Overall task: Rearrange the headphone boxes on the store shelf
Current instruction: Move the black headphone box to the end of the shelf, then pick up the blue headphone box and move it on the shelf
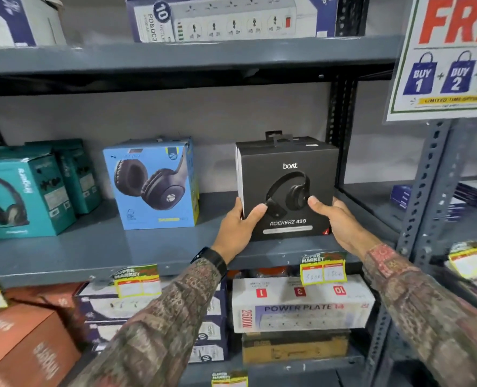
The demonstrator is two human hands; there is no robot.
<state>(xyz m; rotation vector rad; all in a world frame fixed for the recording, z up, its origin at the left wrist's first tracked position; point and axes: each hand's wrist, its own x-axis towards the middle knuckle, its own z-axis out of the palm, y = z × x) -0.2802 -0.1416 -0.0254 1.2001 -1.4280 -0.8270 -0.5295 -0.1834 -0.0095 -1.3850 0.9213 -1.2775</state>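
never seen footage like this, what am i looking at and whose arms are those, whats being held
There is one picture, taken by a camera worn on a person's head, so the arms reaching in are the wearer's own. The left hand and right hand take a grip on either side of a black boAt Rockerz 430 headphone box at the grey store shelf. Also on that shelf are a blue headphone box and teal headphone boxes further left. Power strip boxes sit on the shelf below.

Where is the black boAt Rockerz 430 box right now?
In the head view, the black boAt box is at the right end of the middle shelf, held between the left hand and right hand, right of the blue headphone box.
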